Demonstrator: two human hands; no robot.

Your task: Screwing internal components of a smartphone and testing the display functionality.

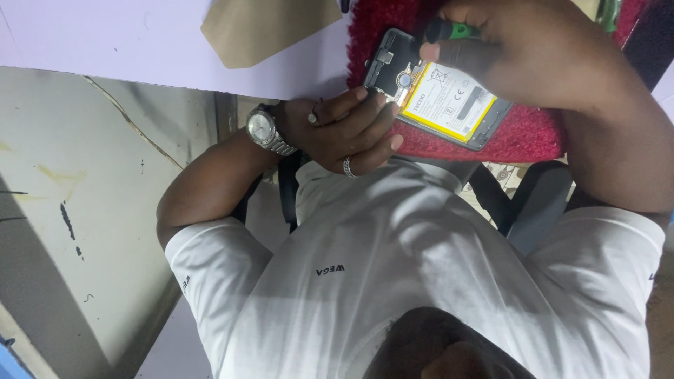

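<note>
- Red mat (533, 133) of fuzzy cloth carries the phone (386, 60), which lies face down and slanted at the table (140, 35) edge, close to my chest.
- Left hand (337, 126): fingers pressed together and curled against the phone's near long edge, steadying it. The thumb is hidden, so I cannot tell how far the grip wraps under. Watch (261, 128) on the wrist, ring (347, 167) on one finger.
- Right hand (519, 56): closed around a green and black screwdriver (453, 30), the black end pointing at the phone's top section. The tip is covered by my fingers, so contact with a screw cannot be confirmed.
- Done, as judged: the back cover is off and the inside is exposed.
- Left, as judged: the white and yellow battery (449, 98) sits in its bay, and the dark plate over the top section appears in place.
- No loose screws or removed cover in view.
- Also noted: a brown paper piece (267, 28) on the pale table, well apart from the work.
</note>
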